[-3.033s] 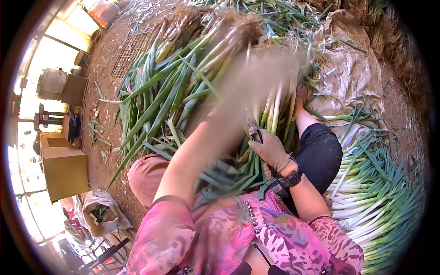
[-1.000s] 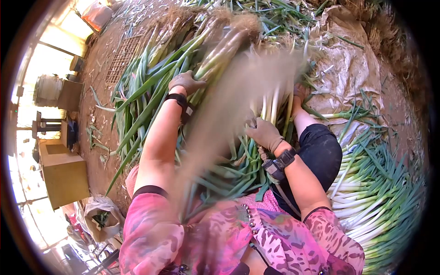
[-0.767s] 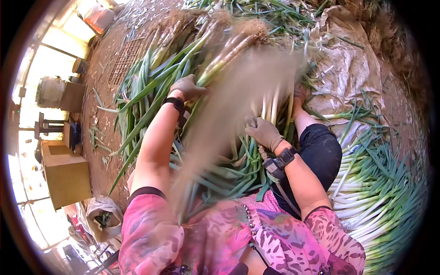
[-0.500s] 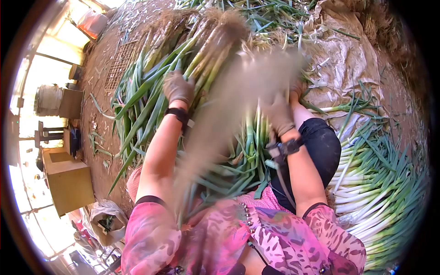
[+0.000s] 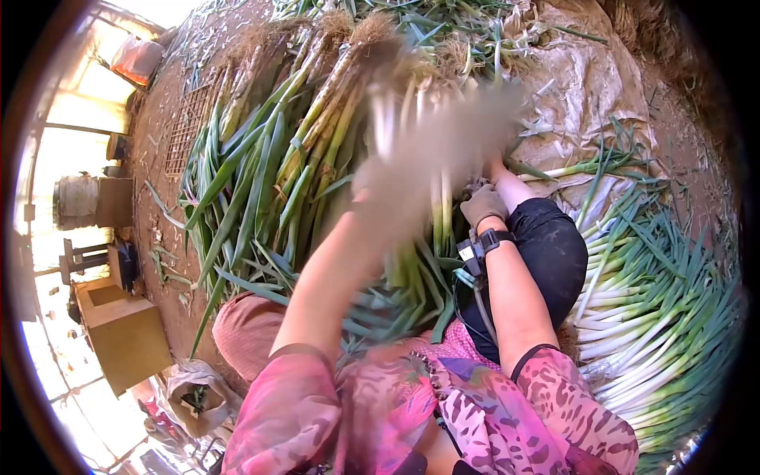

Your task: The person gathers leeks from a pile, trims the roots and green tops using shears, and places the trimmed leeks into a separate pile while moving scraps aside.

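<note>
My left hand (image 5: 378,178) reaches over the unpeeled green onions (image 5: 317,134), smeared by motion, so its fingers do not show. My right hand (image 5: 484,207), in a grey-brown glove, is closed beside my dark-clad knee (image 5: 550,245). What it holds is hidden. A thin hose (image 5: 484,313) runs below that wrist, near a black strap (image 5: 496,237). Between the hands stand pale onion stems (image 5: 438,210) with green leaves spreading toward my lap. A beige blur (image 5: 459,138) covers the area in front of both hands.
Cleaned green onions (image 5: 633,324) lie in a long pile at my right. A crumpled sheet (image 5: 594,95) covers the ground ahead of it. On the left are a wire grid (image 5: 190,131), a wooden box (image 5: 123,332) and a sack (image 5: 198,396).
My left hand has let go of the rooty onion bundle on the left and swung right, toward the middle. The long beige blur has shortened. My right hand stays near the knee.
</note>
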